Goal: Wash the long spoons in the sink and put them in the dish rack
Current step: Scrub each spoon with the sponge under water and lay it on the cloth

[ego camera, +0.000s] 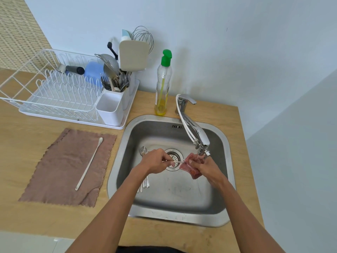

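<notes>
I scrub a long spoon (pixel 177 161) above the drain (pixel 172 155).
My left hand (pixel 155 161) pinches its handle left of the drain; my right hand (pixel 207 168) clutches the mesh scrubber (pixel 191 168) round its other end. The shaft lies crosswise, and the dish rack (pixel 54 92) is far left, nearer my left hand.

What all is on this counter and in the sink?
dish rack: one, white, back left of counter
cup: one, blue, in the rack
cutlery: many pieces, silver, rack's holder
whisk: one, silver, behind rack
sink: one, steel, in counter
soap bottle: one, clear with green cap, behind sink
tap: one, chrome, over sink
cloth: one, brown, left of sink
long spoon: one, pale, on cloth
spoons: several, silver, sink floor
held spoon: one, pale, above drain
scrubber: one, pink mesh, around held spoon's end
left hand: pinches held spoon
right hand: grips scrubber
</notes>
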A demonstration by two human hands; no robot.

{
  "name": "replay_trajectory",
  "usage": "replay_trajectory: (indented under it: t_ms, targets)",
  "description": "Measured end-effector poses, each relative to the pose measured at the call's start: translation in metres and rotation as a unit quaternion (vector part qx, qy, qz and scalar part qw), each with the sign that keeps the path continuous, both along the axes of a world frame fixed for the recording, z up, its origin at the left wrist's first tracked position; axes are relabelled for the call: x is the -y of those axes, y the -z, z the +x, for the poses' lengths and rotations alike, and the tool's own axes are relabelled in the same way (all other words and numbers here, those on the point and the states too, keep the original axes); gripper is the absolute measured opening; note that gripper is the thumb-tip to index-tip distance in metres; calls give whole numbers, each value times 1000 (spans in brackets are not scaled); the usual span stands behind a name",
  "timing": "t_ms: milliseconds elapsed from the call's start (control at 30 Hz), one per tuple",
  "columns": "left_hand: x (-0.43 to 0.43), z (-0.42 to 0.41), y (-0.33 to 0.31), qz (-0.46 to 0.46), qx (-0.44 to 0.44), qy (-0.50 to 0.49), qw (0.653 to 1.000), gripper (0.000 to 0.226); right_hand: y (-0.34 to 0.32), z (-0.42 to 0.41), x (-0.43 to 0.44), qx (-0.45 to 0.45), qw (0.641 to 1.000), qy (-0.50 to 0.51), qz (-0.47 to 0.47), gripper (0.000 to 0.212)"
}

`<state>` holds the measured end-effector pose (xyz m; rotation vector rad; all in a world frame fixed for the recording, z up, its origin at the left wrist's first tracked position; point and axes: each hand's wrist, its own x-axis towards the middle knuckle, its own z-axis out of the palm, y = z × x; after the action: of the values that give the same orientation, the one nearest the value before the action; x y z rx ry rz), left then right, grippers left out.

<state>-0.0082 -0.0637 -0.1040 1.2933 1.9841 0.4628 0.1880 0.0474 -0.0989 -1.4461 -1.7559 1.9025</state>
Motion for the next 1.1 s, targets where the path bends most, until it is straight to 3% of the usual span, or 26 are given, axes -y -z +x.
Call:
replay_trajectory:
  t_ms: [100, 200, 300, 400, 500, 733, 900, 1100]
  targets:
    - [1, 11, 6, 11, 28, -35, 999, 15, 14, -3, 6, 42, 990, 112, 77, 5]
    - [3, 22, 12, 12, 6, -63, 998, 17, 18, -7, 17, 54, 981, 167, 87, 22]
    - [6, 22, 16, 6, -8, -66, 998, 16, 10, -4, 20, 48, 986, 128, 91, 25]
    - [8, 14, 18, -1, 9, -60, 998, 14, 7, 1, 14, 98, 980, 83, 153, 19]
    - [6, 11, 17, 13, 31, -54, 998, 15, 6, 4, 10, 120, 969, 96, 191, 18]
    - [4, 4, 12, 18, 12, -48, 999, 14, 7, 8, 6, 114, 983, 17, 141, 21]
    - [-6, 12, 19, 17, 67, -37, 997, 17, -4, 10, 5, 149, 969, 86, 179, 35]
    - [-31, 49, 16, 18, 144, 23, 989, 33, -26, 39, -6, 155, 948, 140, 240, 28]
